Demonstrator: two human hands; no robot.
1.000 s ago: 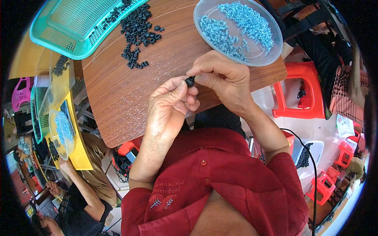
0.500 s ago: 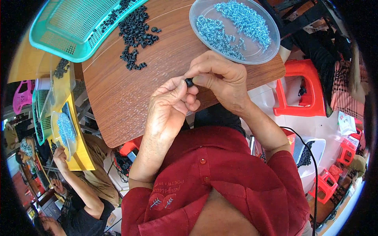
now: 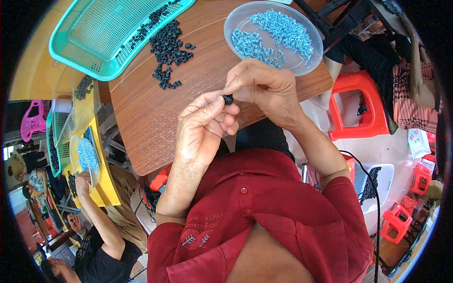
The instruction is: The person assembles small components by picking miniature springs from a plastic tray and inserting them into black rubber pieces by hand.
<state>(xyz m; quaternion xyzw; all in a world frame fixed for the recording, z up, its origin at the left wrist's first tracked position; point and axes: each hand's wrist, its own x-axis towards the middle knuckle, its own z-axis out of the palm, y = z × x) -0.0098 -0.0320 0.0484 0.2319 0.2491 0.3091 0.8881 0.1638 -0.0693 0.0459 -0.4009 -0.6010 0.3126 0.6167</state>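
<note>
Head view: what kind of room is it?

– Crowded. There's a pale floor (image 3: 363, 148), a wood-grain bench (image 3: 155, 127) in front of the person, and a yellow bench (image 3: 106, 184) off to the left, with a co-worker in black (image 3: 101, 259) beside it.

– What else, going down in size?

– A red stool (image 3: 377, 108) just past the bench's right edge. On the wood grain, a turquoise mesh basket (image 3: 94, 68) at far left, and a round clear tray (image 3: 264, 35) at far right holding two heaps of pale blue coiled pieces (image 3: 288, 33). Black parts (image 3: 167, 47) spill out beside the basket; more lie inside it.

– Any writing?

– Embroidered lettering, upside down, above two leaf motifs on the dark red shirt (image 3: 278, 212). A white bag (image 3: 418, 143) at far right has red print, too small to make out.

– And the hands?

– Fingers of the left hand (image 3: 203, 118) are clamped on a small black piece (image 3: 228, 99), near the bench's front edge. The right hand (image 3: 271, 89) pinches its upper end.
</note>
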